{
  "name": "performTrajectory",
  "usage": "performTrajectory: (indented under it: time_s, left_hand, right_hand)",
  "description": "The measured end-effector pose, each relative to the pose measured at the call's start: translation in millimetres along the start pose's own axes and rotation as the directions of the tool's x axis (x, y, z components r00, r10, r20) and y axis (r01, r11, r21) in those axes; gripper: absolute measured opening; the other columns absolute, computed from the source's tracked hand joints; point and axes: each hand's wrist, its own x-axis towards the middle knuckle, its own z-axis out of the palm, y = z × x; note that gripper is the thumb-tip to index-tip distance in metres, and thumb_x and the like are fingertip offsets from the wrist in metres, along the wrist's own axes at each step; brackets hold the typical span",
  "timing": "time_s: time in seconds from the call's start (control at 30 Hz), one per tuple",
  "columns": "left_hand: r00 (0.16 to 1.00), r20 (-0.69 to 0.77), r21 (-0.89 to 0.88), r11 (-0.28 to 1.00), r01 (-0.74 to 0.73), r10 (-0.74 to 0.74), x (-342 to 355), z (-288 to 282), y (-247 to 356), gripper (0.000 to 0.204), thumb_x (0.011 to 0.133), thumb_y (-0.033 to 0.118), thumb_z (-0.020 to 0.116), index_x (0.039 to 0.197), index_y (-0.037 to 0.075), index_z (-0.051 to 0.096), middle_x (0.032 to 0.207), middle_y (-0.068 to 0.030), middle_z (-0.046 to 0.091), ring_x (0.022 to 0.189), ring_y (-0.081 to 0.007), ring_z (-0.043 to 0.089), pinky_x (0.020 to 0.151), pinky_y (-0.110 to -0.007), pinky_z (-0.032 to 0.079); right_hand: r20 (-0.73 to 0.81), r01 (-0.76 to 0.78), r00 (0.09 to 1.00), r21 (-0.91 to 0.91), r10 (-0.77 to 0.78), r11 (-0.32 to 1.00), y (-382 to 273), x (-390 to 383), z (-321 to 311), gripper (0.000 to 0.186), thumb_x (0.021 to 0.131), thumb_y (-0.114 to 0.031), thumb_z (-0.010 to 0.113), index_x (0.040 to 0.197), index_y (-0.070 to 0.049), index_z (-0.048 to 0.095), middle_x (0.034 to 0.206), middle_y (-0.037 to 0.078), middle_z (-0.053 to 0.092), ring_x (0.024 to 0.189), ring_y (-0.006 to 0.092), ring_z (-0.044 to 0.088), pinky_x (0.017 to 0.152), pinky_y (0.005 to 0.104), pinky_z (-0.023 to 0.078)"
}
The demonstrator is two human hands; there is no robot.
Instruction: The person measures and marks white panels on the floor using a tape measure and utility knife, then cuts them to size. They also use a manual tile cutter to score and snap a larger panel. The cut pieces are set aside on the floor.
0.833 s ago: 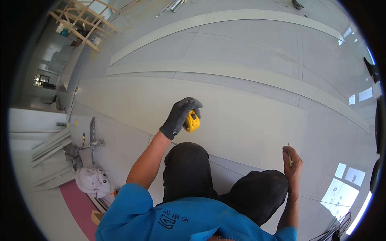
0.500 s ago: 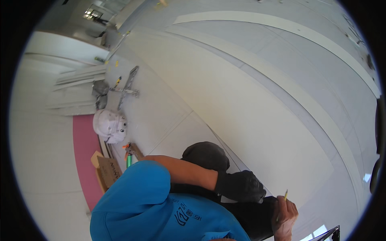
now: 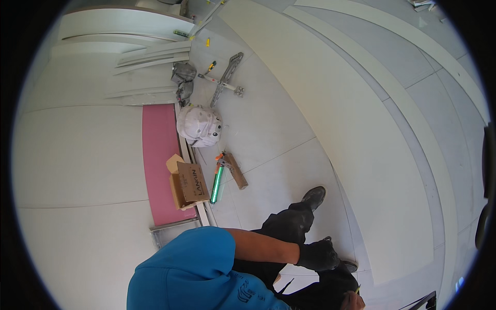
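My left hand (image 3: pixel 320 256), in a dark glove, is closed low over my dark-trousered legs, my forearm reaching across my body; whatever its fingers hold is hidden. At the bottom edge, my bare right hand (image 3: pixel 354 302) grips a thin yellow pencil (image 3: pixel 358 290), mostly cut off or hidden beside my leg. A long off-white board (image 3: pixel 361 155) lies on the tiled floor just right of my feet.
Long narrow strips (image 3: pixel 382 72) lie beyond the board. Leftward are a white backpack (image 3: pixel 199 124), an open cardboard box (image 3: pixel 192 183), a caulking gun with a green tube (image 3: pixel 216 186), a brown roll (image 3: pixel 237 173), crossed metal tools (image 3: pixel 225 82), grey bundles (image 3: pixel 183 75) and a pink panel (image 3: pixel 157 155).
My view has swung left toward the box and backpack. My left hand has dropped across my body to my legs, and the yellow tape measure it held is out of sight.
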Motion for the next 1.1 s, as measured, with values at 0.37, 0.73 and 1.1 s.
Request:
performTrajectory:
  time_s: [0.37,0.73,1.1]
  left_hand:
    - [0.802,0.128,-0.616,0.587,0.525,-0.584,-106.0,-57.8,63.1,0.026,0.089,0.03,0.061,0.077,0.007,0.059,0.069,-0.0079,0.063,0.068,-0.024,0.064,0.062,-0.04,0.049]
    - [0.316,-0.102,-0.963,0.173,0.206,-0.943,-359.2,-197.0,76.5,0.032,0.096,0.032,0.053,0.089,0.004,0.065,0.074,-0.0064,0.065,0.067,-0.0155,0.062,0.065,-0.03,0.049]
    - [0.16,-0.324,-0.924,0.349,0.158,-0.932,-412.4,-406.2,-19.0,0.03,0.095,0.033,0.054,0.088,0.006,0.064,0.071,-0.0044,0.066,0.061,-0.0132,0.062,0.056,-0.029,0.048]
  right_hand:
    - [-0.123,-0.178,0.983,-0.421,0.138,0.89,3.9,-37.9,71.5,0.012,0.091,-0.013,0.047,0.085,-0.005,0.053,0.07,0.015,0.06,0.068,0.0384,0.06,0.061,0.0518,0.046]
    - [0.151,-0.009,0.983,-0.544,0.109,0.839,-180.5,94.7,27.0,0.012,0.088,-0.013,0.046,0.091,-0.005,0.054,0.075,0.016,0.061,0.071,0.0378,0.061,0.065,0.0515,0.047]
    - [0.58,0.414,0.813,-0.519,-0.048,0.747,-203.3,214.1,-24.8,0.014,0.087,-0.013,0.047,0.095,-0.005,0.054,0.079,0.016,0.062,0.074,0.0367,0.062,0.067,0.0507,0.048]
